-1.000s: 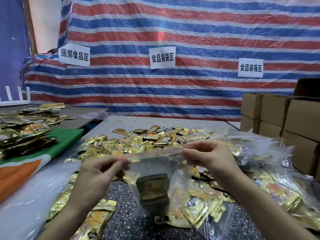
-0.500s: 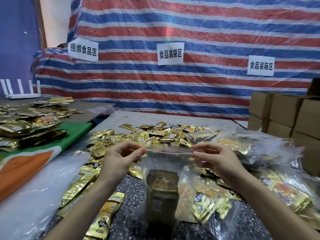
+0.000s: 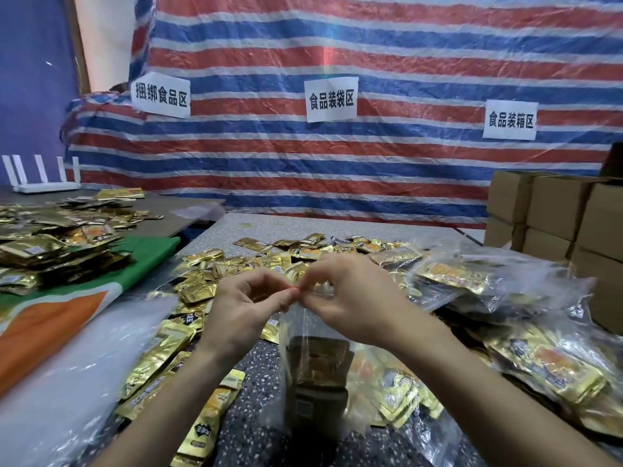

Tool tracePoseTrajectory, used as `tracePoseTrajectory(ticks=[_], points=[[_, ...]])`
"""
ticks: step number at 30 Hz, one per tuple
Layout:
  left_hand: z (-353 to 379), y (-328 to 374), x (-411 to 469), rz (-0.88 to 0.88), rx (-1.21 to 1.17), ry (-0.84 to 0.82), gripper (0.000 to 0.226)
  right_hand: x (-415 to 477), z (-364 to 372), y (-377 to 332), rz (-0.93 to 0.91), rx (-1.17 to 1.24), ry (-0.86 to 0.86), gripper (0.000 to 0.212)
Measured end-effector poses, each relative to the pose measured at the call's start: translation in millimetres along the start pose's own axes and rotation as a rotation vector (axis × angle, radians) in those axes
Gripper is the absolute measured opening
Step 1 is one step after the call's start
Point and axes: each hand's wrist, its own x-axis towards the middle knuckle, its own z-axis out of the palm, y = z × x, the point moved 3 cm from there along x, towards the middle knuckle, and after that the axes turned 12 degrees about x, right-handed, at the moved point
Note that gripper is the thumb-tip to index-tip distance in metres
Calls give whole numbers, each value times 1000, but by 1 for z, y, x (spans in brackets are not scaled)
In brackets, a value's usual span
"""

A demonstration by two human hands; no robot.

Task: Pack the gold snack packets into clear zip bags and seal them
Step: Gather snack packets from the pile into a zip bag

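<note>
Head view: striped red-white-blue tarp at the back carries three paper signs: 捆绑食品区, 食品装袋区, 食品装箱区. Speckled desk is strewn with loose gold snack packets; their print is too blurred to read. One clear zip bag hangs upright over the desk centre, with a packet stack low inside. Both the left hand and right hand meet at its top, pinching the red zip strip.
</note>
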Motion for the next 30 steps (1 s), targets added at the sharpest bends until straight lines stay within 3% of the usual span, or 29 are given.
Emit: tracePoseTrajectory(ticks=[5,9,22,30], points=[[-4,2,-2,17,-33,-14,3,2,1,1,15,87,-33,15],[-4,2,-2,3,-33,-22,11,2,0,2,37,167,-33,13],[-5,-1,-4,-49,-130,-50,12,4,-1,2,17,73,-47,9],[2,-5,-5,-40,-112,60,5,2,-3,13,81,88,-19,14]])
